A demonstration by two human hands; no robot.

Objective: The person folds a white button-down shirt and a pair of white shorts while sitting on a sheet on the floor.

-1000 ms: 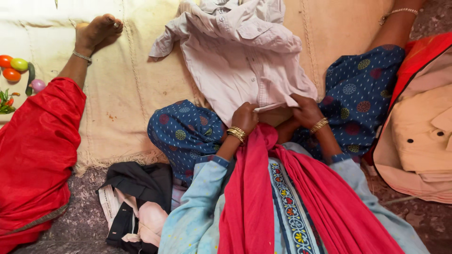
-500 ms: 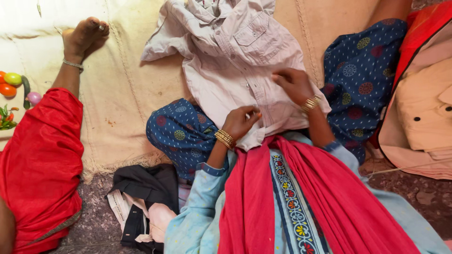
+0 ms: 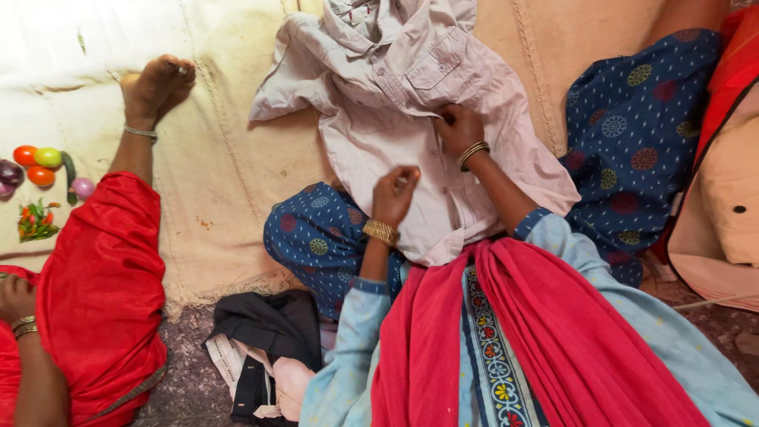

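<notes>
Pale pink shirt (image 3: 395,119): spread face-up over the wearer's lap and the cream mat (image 3: 221,158), collar away, one sleeve crumpled. Right hand (image 3: 458,126) pinches the shirt's button placket mid-chest; left hand (image 3: 394,194), just below, is loosely curled, fingertips on the cloth. Folding looks barely begun. Left of shirt: dark clothes pile (image 3: 261,348).

Your left hand (image 3: 395,194) pinches the shirt (image 3: 411,119) below its placket; your right hand (image 3: 460,126) grips the fabric just beyond, near the pocket. The shirt drapes over your blue knee (image 3: 316,237). Left of the shirt, another person's foot (image 3: 154,87) rests on the cream cloth (image 3: 221,158).
</notes>
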